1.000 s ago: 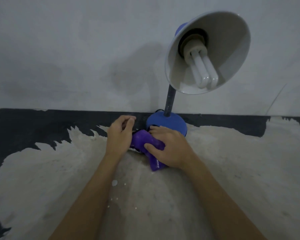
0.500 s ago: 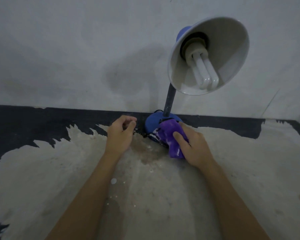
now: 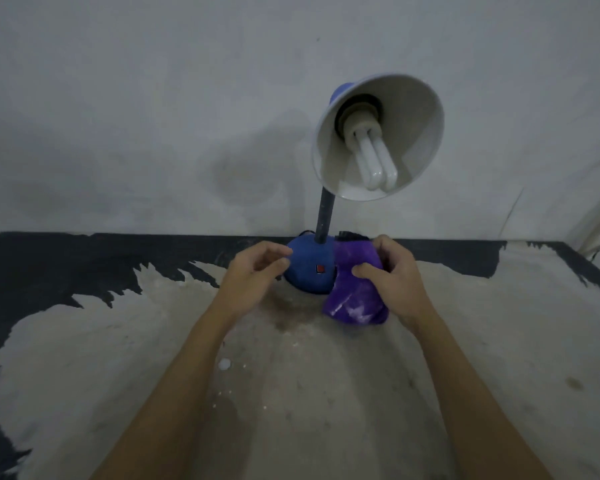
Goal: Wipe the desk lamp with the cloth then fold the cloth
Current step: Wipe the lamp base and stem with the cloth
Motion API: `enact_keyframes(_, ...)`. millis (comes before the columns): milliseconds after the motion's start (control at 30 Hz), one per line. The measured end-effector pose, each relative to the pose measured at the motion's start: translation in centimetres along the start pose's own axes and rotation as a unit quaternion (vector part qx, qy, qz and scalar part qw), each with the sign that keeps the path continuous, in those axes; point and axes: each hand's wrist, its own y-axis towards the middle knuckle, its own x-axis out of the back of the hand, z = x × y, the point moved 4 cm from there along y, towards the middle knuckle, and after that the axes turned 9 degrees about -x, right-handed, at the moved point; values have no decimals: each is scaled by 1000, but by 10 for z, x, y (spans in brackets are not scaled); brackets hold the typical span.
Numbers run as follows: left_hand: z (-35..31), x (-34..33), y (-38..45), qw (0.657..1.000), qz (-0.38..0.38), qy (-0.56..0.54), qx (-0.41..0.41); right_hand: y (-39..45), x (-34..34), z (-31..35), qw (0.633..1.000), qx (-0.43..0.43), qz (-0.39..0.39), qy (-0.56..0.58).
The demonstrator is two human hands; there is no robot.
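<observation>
**Still on the lamp base, fold not begun**

Left to right, as seen from the head view. Worn table top, dark paint at the far edge, pale patch in the middle. Left hand just beside the blue base of the desk lamp, fingers loosely curled, holding nothing; contact with the base not clear. Red switch on the base front, facing the camera. Dark neck rising from the base to the white shade, tilted toward the viewer.

Right hand clamped on the purple cloth, thumb across the front, fingers over the top; cloth bunched, pressed against the right side of the base, lower end touching the table.

Progress, by judgement: wiping under way at the base; neck and shade seemingly not yet covered, though not provable. Folding wholly left to do.

Containers: only the shade counts, holding a white tube bulb.
</observation>
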Motion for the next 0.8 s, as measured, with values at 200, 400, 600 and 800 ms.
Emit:
enact_keyframes(200,-56,-22,-16,982,177,-42,55,-11,-6,42,996,10,89,18)
enact_keyframes(400,-92,-2,-32,974,202,-26,96,-18,-13,54,991,-25,-8,130)
enact_keyframes(600,-101,12,-32,981,184,-30,60,-21,-19,52,999,-36,-20,-14)
enact_keyframes(800,-119,24,-25,992,103,-45,-64,-30,-8,67,976,27,-31,-212)
